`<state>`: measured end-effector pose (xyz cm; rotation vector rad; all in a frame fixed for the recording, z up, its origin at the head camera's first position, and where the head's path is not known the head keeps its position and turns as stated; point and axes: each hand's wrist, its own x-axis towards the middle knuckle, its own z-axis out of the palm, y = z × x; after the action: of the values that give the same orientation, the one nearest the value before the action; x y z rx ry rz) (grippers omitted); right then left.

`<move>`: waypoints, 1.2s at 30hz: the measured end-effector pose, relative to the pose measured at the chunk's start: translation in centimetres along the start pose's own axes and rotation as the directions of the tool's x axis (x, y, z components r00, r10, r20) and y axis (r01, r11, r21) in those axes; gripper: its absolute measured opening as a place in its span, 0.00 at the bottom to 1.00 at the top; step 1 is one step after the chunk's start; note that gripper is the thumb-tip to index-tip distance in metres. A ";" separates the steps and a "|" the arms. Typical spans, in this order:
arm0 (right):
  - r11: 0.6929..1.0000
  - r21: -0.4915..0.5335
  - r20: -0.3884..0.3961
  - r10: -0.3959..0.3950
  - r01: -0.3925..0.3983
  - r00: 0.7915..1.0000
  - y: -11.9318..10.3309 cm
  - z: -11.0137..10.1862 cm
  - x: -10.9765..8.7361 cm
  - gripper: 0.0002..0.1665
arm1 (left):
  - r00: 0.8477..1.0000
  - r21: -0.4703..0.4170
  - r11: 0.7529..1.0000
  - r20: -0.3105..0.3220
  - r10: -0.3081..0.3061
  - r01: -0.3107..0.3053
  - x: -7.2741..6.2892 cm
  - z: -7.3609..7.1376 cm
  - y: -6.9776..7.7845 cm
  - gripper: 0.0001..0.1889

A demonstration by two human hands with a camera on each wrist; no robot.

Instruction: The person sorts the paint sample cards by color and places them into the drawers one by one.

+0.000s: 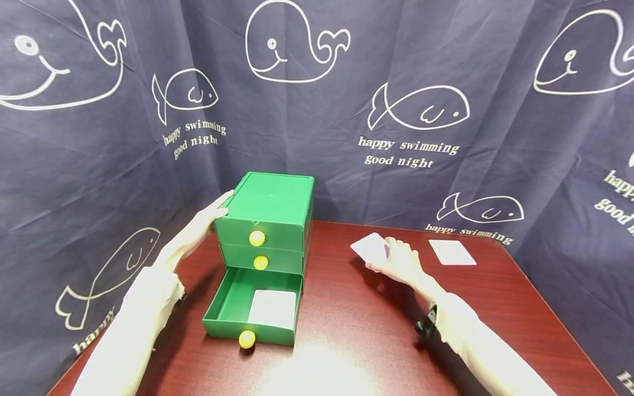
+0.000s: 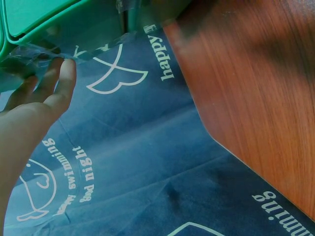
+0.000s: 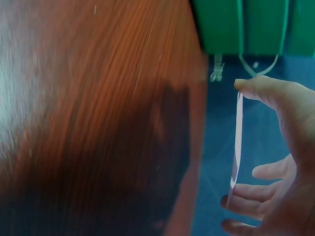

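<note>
A green three-drawer box (image 1: 272, 198) with yellow knobs stands left of centre. Its bottom drawer (image 1: 230, 300) is pulled out, and a white square card (image 1: 273, 308) lies inside. My left hand (image 1: 202, 223) rests against the box's left side near the top edge; the left wrist view shows its extended fingers (image 2: 66, 73) touching that wall. Above the table, my right hand (image 1: 400, 261) holds another white card (image 1: 370, 247) by its edges. In the right wrist view the card (image 3: 237, 142) appears edge-on, between thumb and fingers.
A further white card (image 1: 452, 252) lies flat on the brown wooden table (image 1: 366, 313), to the right of my right hand. Dark blue cloth (image 1: 317, 126) with white whale and fish drawings hangs behind and around the table.
</note>
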<state>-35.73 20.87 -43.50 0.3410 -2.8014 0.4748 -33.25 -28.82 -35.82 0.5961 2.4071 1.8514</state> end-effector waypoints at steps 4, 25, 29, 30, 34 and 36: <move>0.996 0.027 -0.036 -0.079 0.080 0.996 -1.4 -0.4 -0.7 0.49 | 1.000 0.004 1.000 -0.003 0.000 0.000 -0.1 0.1 0.3 0.29; 0.918 0.160 -0.046 -0.359 0.362 0.932 -8.3 -3.7 -6.4 0.49 | 1.000 0.006 1.000 -0.008 0.004 -0.003 -0.1 0.4 0.6 0.29; 0.902 0.183 -0.009 -0.397 0.392 0.918 -9.5 -3.6 -7.1 0.50 | 1.000 0.012 1.000 -0.005 0.002 -0.002 -0.1 0.4 0.5 0.29; 0.898 0.188 0.004 -0.406 0.398 0.914 -9.8 -3.5 -7.3 0.49 | 1.000 0.010 1.000 -0.004 0.003 -0.003 -0.1 0.4 0.5 0.29; 0.858 0.338 0.055 -0.427 0.386 0.903 -11.4 -3.1 -7.8 0.46 | 1.000 0.003 1.000 -0.007 0.005 -0.005 -0.2 0.5 0.6 0.29; 0.802 0.462 0.081 -0.464 0.379 0.882 -12.3 -2.9 -7.9 0.41 | 1.000 0.002 1.000 -0.009 0.002 -0.002 -0.3 0.6 0.6 0.29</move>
<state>-24.27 12.01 -39.83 1.1409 -2.6376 0.9995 -32.66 -28.24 -35.52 0.5924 2.4150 1.8563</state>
